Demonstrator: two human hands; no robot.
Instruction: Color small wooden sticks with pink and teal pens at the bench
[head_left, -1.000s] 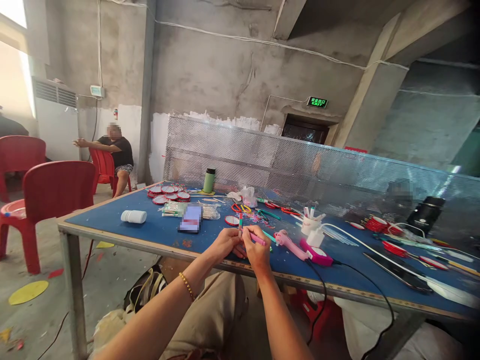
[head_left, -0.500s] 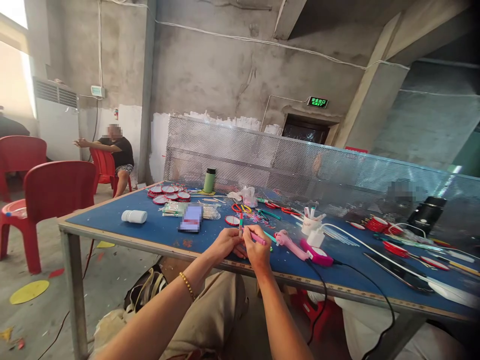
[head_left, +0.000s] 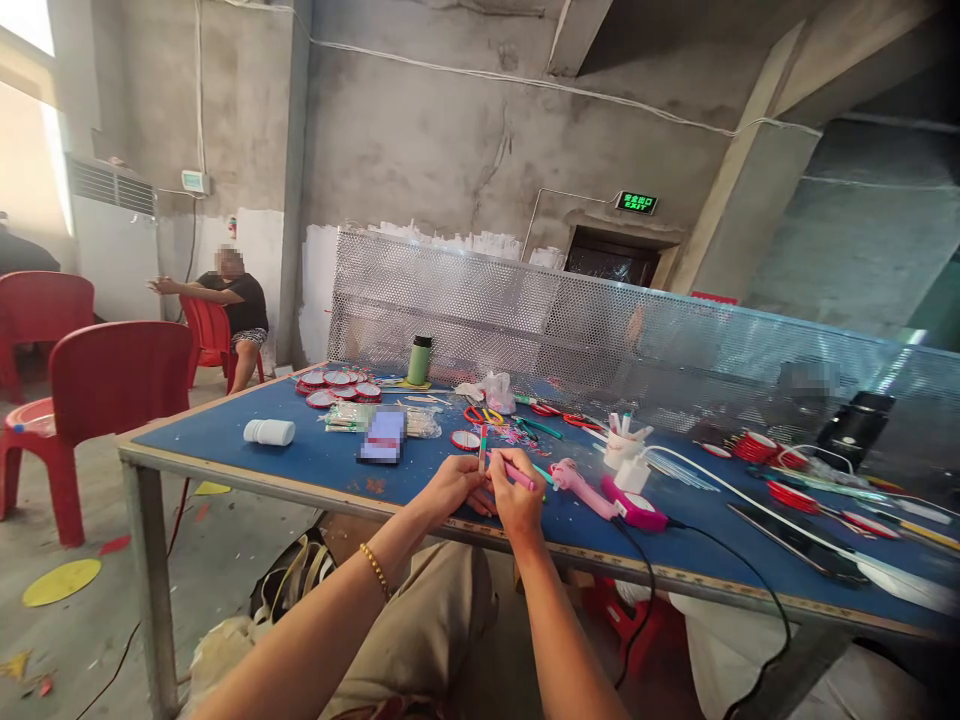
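Note:
My left hand (head_left: 454, 486) is closed around a thin upright stick (head_left: 482, 450) with coloured bands, green and red among them, near its top. Close on its right, my right hand (head_left: 519, 508) grips a pink marker pen (head_left: 520, 477) like a writing tool, its front end towards the stick. Whether the pen touches the stick is too small to tell. Just beyond my hands lies a small round red-rimmed disc (head_left: 465, 440). A pink glue gun (head_left: 581, 490) rests on the table to the right of my right hand.
On the blue table (head_left: 322, 470) are a phone (head_left: 383, 437), a white bottle (head_left: 268, 432), a green flask (head_left: 420, 361), red-rimmed discs (head_left: 337, 379), pliers (head_left: 541, 428) and a cup of pens (head_left: 624, 447). Cables cross the right side. A perforated metal screen (head_left: 465, 310) stands behind. A person sits far left.
My right hand has drawn slightly away from the stick, leaving a little more of the stick in sight. My left hand keeps almost the same place and grip.

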